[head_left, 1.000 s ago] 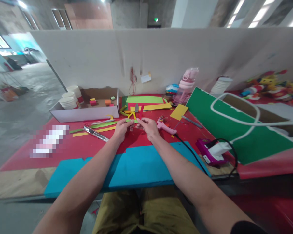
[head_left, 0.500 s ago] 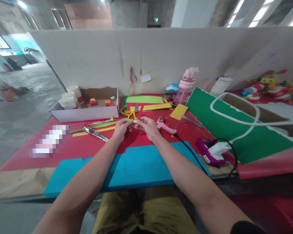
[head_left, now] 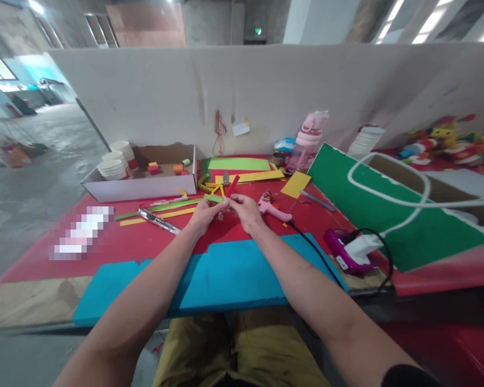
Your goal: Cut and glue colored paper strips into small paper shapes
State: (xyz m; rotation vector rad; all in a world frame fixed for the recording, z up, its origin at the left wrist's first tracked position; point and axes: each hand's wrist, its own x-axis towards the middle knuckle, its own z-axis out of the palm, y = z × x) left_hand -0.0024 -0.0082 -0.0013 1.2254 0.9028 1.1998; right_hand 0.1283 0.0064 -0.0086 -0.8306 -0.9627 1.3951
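My left hand (head_left: 205, 213) and my right hand (head_left: 244, 211) meet above the red table, both closed with the fingertips pinched together. A short light-green strip (head_left: 213, 198) lies across the fingers of my left hand. From the fingertips of my right hand a red strip (head_left: 233, 185) sticks up and slants to the right. Where the two strips meet is hidden by my fingers. Just beyond the hands lie yellow-handled pliers (head_left: 221, 189). A pink glue gun (head_left: 274, 209) rests right of my right hand, and a utility knife (head_left: 158, 221) lies left of my left wrist.
A white box (head_left: 141, 189) holding paper cups (head_left: 113, 165) and small coloured rolls stands back left. Blue sheets (head_left: 234, 274) cover the front edge. At right are a purple power strip (head_left: 349, 258), a green board (head_left: 358, 209) and a pink bottle (head_left: 307, 137).
My hands have drawn together, the left moving slightly right. The green strip now tilts down to the right, and the red strip leans further right.
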